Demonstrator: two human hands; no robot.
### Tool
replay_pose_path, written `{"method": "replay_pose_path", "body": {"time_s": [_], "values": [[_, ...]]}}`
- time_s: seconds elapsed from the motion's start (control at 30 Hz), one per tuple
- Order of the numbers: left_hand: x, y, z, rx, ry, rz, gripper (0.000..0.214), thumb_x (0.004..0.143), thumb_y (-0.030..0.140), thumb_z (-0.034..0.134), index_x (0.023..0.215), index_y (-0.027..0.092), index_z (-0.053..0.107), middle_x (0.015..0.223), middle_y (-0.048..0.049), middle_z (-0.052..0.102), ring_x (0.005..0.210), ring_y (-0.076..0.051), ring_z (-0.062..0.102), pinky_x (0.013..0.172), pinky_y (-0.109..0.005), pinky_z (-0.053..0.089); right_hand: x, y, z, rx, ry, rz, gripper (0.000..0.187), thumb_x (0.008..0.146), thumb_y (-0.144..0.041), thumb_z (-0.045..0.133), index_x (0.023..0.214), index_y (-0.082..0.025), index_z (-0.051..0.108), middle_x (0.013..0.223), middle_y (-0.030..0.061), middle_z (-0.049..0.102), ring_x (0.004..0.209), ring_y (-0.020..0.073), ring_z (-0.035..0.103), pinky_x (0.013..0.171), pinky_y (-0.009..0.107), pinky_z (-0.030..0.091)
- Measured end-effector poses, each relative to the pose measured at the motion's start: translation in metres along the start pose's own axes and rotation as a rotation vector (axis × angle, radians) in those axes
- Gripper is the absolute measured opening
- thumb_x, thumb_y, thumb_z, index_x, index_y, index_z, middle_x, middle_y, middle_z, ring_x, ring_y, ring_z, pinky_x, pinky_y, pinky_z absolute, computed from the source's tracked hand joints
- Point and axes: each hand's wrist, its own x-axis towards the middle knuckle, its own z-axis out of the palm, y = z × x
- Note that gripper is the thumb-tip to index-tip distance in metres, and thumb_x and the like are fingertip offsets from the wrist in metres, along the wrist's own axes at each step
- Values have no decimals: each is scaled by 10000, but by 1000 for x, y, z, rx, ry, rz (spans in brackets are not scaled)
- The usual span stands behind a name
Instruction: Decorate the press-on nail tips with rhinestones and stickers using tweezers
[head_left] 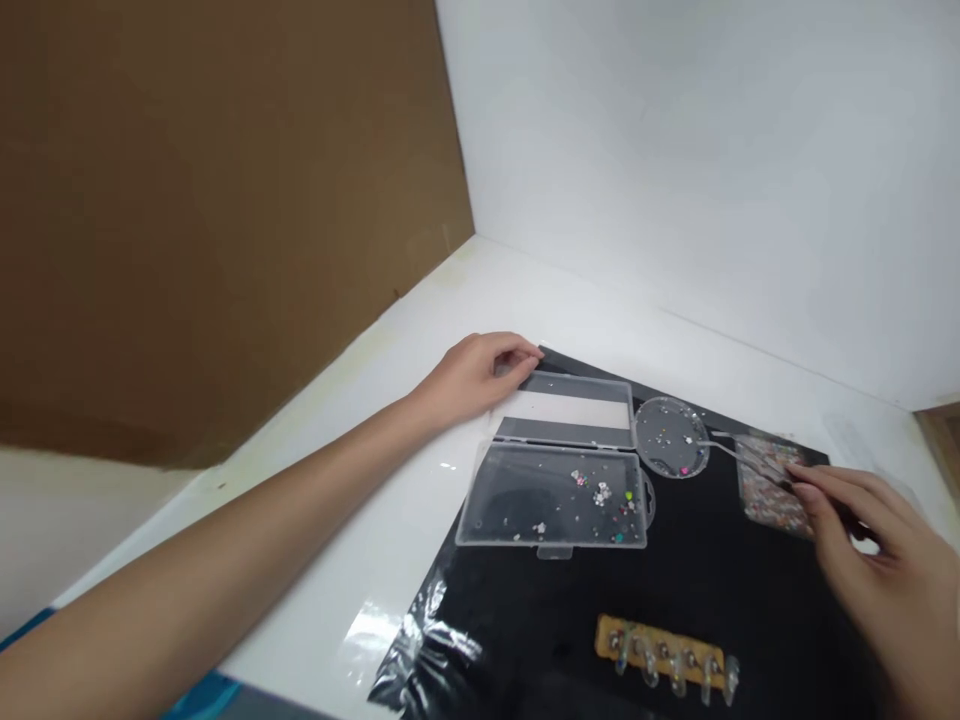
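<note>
My right hand (pixel 885 560) grips a pair of metal tweezers (pixel 759 468). Their tips are apart and reach toward the right rim of a round clear dish (pixel 670 437) with small gems and a pink piece in it. At the back left, my left hand (pixel 491 372) has its thumb and fingers pinched together by the corner of the black mat (pixel 540 590) and the clear case lid; what they hold, if anything, is hidden. The hinged clear plastic case (pixel 517 500) lies open, with scattered rhinestones and small charms (pixel 602 493) in its lower half.
A flat clear pack of multicoloured beads (pixel 772 490) lies under the tweezers. Near the front, a yellowish holder (pixel 652 640) carries several clear nail tips. A brown panel (pixel 225 200) and a white wall (pixel 712 180) border the white table (pixel 420 330).
</note>
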Motion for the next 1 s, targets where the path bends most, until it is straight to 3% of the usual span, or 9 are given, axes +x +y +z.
{"method": "replay_pose_path", "body": {"time_s": [0.1,0.23,0.43,0.6,1.0], "values": [[0,0,0,-1,-9,-6,309,962,453,595,1051,226,785,980,-51,789,886,-225,684,814,-380,509,-2,7,13,15,18,3,211,1014,-271,694,1219,-237,734,1072,37,759,881,145,733,742,241,581],[0,0,0,7,-11,1,367,963,522,564,1044,235,777,973,-54,788,890,-239,688,795,-390,510,-6,7,25,2,32,-56,223,1026,-217,660,1233,-248,734,1126,33,779,945,145,762,891,246,614],[0,-1,-1,31,-10,-18,394,967,556,545,1055,251,779,1007,-65,797,933,-268,704,800,-410,522,-9,1,29,-46,77,-125,226,1027,-173,650,1226,-234,737,1117,41,783,942,141,770,787,208,631],[-1,-1,-1,26,-23,-36,416,960,587,550,1059,257,783,1039,-69,804,931,-277,705,799,-422,517,-10,-3,41,-60,119,-137,202,1041,-162,632,1207,-220,731,1080,42,789,912,147,779,885,251,643],[-1,0,0,2,-27,-61,371,943,562,576,1036,267,780,992,-50,785,908,-265,683,826,-436,497,-11,-5,54,-25,100,-96,192,1054,-201,630,1212,-229,736,1063,34,798,903,146,784,877,243,636]]}}
